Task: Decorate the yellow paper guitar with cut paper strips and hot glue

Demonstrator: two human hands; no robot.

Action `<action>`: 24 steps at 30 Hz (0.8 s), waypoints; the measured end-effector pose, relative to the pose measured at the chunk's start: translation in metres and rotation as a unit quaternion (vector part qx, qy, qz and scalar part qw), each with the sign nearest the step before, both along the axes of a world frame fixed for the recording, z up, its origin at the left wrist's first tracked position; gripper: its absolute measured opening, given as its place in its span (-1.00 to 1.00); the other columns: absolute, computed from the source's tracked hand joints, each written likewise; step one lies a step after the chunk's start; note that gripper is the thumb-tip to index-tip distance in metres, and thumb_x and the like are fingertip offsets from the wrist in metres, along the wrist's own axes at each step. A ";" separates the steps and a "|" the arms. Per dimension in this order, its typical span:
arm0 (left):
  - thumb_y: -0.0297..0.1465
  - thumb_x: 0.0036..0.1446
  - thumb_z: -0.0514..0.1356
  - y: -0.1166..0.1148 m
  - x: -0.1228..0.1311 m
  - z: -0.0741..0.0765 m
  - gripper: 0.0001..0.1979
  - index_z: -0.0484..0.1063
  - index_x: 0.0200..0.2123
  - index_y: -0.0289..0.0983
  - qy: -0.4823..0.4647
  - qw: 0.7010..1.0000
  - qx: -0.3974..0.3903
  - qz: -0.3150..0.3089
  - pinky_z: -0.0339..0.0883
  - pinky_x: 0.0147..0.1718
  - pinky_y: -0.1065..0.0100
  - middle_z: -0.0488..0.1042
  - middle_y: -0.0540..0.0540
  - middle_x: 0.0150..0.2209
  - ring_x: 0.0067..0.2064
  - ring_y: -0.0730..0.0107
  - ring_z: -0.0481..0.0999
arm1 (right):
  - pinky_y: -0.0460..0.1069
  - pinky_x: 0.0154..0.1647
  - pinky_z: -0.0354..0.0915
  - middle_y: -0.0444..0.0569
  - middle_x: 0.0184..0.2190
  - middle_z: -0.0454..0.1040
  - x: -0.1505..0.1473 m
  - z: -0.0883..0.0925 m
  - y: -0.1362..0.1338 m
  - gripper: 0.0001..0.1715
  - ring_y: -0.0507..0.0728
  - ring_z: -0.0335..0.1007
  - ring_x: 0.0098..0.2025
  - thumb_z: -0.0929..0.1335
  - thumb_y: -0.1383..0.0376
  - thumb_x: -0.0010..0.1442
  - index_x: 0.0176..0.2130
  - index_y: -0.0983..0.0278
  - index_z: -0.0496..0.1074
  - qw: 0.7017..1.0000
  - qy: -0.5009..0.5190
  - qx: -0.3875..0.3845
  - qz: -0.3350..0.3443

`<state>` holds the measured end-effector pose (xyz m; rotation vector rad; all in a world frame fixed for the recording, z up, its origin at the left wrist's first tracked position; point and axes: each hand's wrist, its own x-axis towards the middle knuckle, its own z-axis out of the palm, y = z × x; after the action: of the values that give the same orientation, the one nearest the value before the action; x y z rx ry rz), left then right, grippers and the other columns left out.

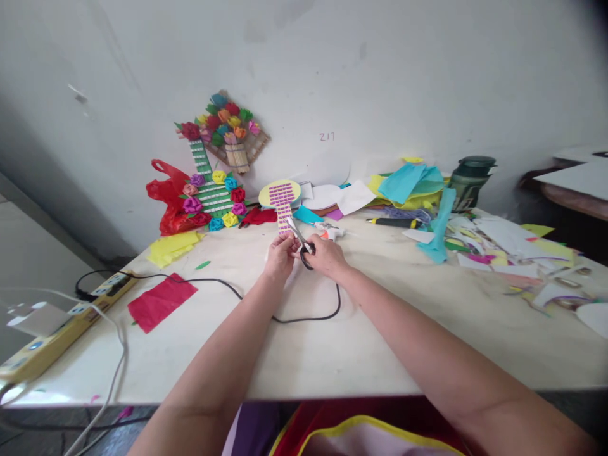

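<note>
My left hand [281,258] is closed, its fingers pinched at the lower end of a paddle-shaped paper craft [282,194]. The craft has a pale yellow oval head and a narrow neck, both crossed by purple strips. Black-handled scissors [308,248] are in my right hand [327,256], whose fingers are curled through the handles. The silver blades point away from me and overlap the right edge of the neck; whether they touch it I cannot tell. Just behind my right hand lies a white-and-orange glue gun [332,232], partly hidden.
A flower-trimmed green craft [215,197] and a red plastic bag [166,193] stand at back left. Red crepe paper [162,302] lies near a power strip [71,326]. A black cable [308,318] crosses under my forearms. Paper scraps [513,240], a cutter [393,222] and a dark bottle [471,183] are at right.
</note>
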<state>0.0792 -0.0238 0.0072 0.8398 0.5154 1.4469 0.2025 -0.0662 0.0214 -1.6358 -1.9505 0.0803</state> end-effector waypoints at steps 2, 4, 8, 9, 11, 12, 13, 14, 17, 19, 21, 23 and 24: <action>-0.49 -0.18 0.31 0.000 0.000 0.000 -0.83 0.36 -0.48 -0.33 0.003 1.000 0.001 0.002 0.21 -0.47 0.46 0.36 0.02 -0.58 -0.54 0.57 0.34 | -0.04 -0.35 0.15 -0.01 -0.34 0.52 0.000 0.000 0.001 -0.54 0.16 0.43 -0.25 0.26 -0.04 0.08 -0.16 0.21 0.32 1.000 -0.002 0.003 -0.007; -0.49 -0.18 0.31 0.000 -0.001 0.000 -0.83 0.36 -0.47 -0.32 0.007 1.000 -0.001 0.001 0.21 -0.48 0.46 0.37 0.02 -0.58 -0.54 0.57 0.35 | -0.04 -0.35 0.15 -0.03 -0.34 0.52 0.000 0.000 0.002 -0.56 0.17 0.43 -0.25 0.26 -0.03 0.08 -0.17 0.20 0.33 1.000 -0.003 0.008 -0.011; -0.49 -0.20 0.32 0.000 -0.002 0.001 -0.81 0.37 -0.47 -0.34 0.008 1.000 0.000 0.004 0.19 -0.52 0.48 0.37 0.01 -0.58 -0.54 0.56 0.35 | -0.05 -0.36 0.15 -0.04 -0.34 0.53 0.000 -0.002 0.004 -0.61 0.16 0.43 -0.25 0.27 0.03 0.08 -0.17 0.20 0.35 1.000 -0.002 0.009 -0.016; -0.49 -0.21 0.33 0.000 -0.003 0.001 -0.80 0.37 -0.47 -0.34 0.008 1.000 0.001 0.006 0.18 -0.52 0.48 0.37 0.01 -0.58 -0.54 0.56 0.35 | -0.05 -0.36 0.15 -0.05 -0.34 0.53 0.000 -0.002 0.005 -0.61 0.16 0.43 -0.25 0.28 0.04 0.08 -0.16 0.20 0.35 1.000 -0.001 0.009 -0.016; -0.49 -0.22 0.34 0.001 -0.003 0.001 -0.80 0.37 -0.48 -0.34 0.008 1.000 0.005 0.008 0.19 -0.53 0.49 0.37 0.01 -0.58 -0.54 0.57 0.35 | -0.06 -0.35 0.16 -0.05 -0.34 0.53 0.001 -0.003 0.006 -0.62 0.15 0.43 -0.25 0.28 0.05 0.07 -0.16 0.20 0.36 1.000 0.002 0.010 -0.016; -0.48 -0.22 0.34 0.001 -0.003 0.001 -0.80 0.37 -0.48 -0.34 0.009 1.000 0.007 0.009 0.19 -0.52 0.49 0.38 0.01 -0.58 -0.54 0.57 0.35 | -0.06 -0.35 0.16 -0.05 -0.34 0.53 0.001 -0.003 0.006 -0.62 0.15 0.42 -0.25 0.29 0.06 0.07 -0.16 0.20 0.36 1.000 0.004 0.012 -0.016; -0.48 -0.22 0.34 0.001 -0.003 0.001 -0.80 0.37 -0.48 -0.34 0.010 1.000 0.008 0.009 0.20 -0.52 0.49 0.38 0.01 -0.57 -0.54 0.57 0.35 | -0.06 -0.35 0.16 -0.05 -0.34 0.53 0.001 -0.003 0.006 -0.62 0.14 0.42 -0.25 0.29 0.06 0.07 -0.16 0.21 0.37 1.000 0.005 0.013 -0.017; -0.48 -0.21 0.34 0.001 -0.002 0.000 -0.80 0.37 -0.48 -0.34 0.011 1.000 0.009 0.009 0.21 -0.51 0.49 0.38 0.01 -0.57 -0.53 0.57 0.35 | -0.06 -0.35 0.16 -0.05 -0.35 0.53 0.001 -0.003 0.006 -0.62 0.14 0.42 -0.25 0.29 0.06 0.07 -0.16 0.21 0.37 1.000 0.006 0.013 -0.017; -0.48 -0.21 0.34 0.002 -0.002 0.000 -0.79 0.39 -0.45 -0.33 0.001 1.000 0.007 0.013 0.24 -0.48 0.47 0.36 0.03 -0.58 -0.53 0.57 0.36 | -0.06 -0.35 0.16 -0.04 -0.34 0.53 0.000 -0.002 0.005 -0.62 0.15 0.43 -0.26 0.29 0.06 0.07 -0.16 0.21 0.37 1.000 0.009 0.013 -0.016; -0.49 -0.22 0.35 0.003 -0.002 0.001 -0.78 0.39 -0.44 -0.33 -0.011 1.000 0.008 0.023 0.26 -0.44 0.47 0.37 0.04 -0.57 -0.51 0.58 0.37 | -0.05 -0.36 0.16 -0.04 -0.34 0.53 -0.001 -0.001 0.004 -0.62 0.15 0.43 -0.26 0.29 0.06 0.07 -0.16 0.21 0.37 1.000 0.010 0.013 -0.010; -0.48 -0.24 0.36 0.003 -0.003 0.001 -0.76 0.39 -0.44 -0.32 -0.016 0.999 0.019 0.034 0.26 -0.41 0.46 0.38 0.04 -0.55 -0.51 0.59 0.37 | -0.05 -0.36 0.15 -0.04 -0.35 0.53 -0.001 -0.001 0.003 -0.60 0.15 0.43 -0.27 0.30 0.03 0.07 -0.17 0.21 0.38 1.000 0.013 0.014 -0.004; -0.48 -0.25 0.37 0.004 -0.003 0.002 -0.75 0.39 -0.44 -0.32 -0.009 0.999 0.031 0.042 0.25 -0.42 0.46 0.39 0.04 -0.53 -0.52 0.60 0.36 | -0.05 -0.37 0.15 -0.05 -0.36 0.53 -0.001 0.000 0.002 -0.57 0.16 0.43 -0.27 0.29 -0.01 0.05 -0.19 0.21 0.38 1.000 0.020 0.014 -0.002; -0.48 -0.25 0.37 0.004 -0.003 0.002 -0.74 0.38 -0.44 -0.32 -0.003 0.998 0.035 0.045 0.24 -0.44 0.46 0.39 0.04 -0.53 -0.53 0.60 0.36 | -0.05 -0.37 0.15 -0.05 -0.37 0.53 -0.001 -0.001 0.002 -0.55 0.16 0.43 -0.27 0.29 -0.03 0.04 -0.20 0.21 0.38 1.000 0.024 0.014 -0.002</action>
<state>0.0757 -0.0202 0.0091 0.8772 0.5065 1.5578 0.2019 -0.0644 0.0209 -1.6058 -1.9047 0.0899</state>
